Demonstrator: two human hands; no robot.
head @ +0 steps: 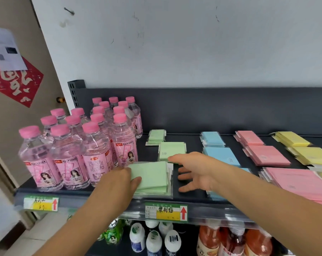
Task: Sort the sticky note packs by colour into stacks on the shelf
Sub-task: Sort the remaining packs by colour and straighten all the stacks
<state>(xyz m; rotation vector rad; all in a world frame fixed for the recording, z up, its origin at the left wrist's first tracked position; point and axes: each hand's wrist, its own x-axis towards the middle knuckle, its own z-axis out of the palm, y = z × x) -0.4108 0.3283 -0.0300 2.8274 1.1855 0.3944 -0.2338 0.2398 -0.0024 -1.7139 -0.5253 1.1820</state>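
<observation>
Sticky note packs lie in colour columns on the dark shelf. My left hand presses on the left edge of the front green stack, thumb on top of it. My right hand hovers open just right of that stack, fingers spread, index finger over the middle green pack. A third green stack sits at the back. Blue packs lie partly hidden under my right forearm. Pink packs and yellow packs fill the right side.
Several pink-capped peach soda bottles crowd the shelf's left part, touching the green column. A price label sits on the shelf's front rail. Drink bottles stand on the shelf below. The white wall rises behind.
</observation>
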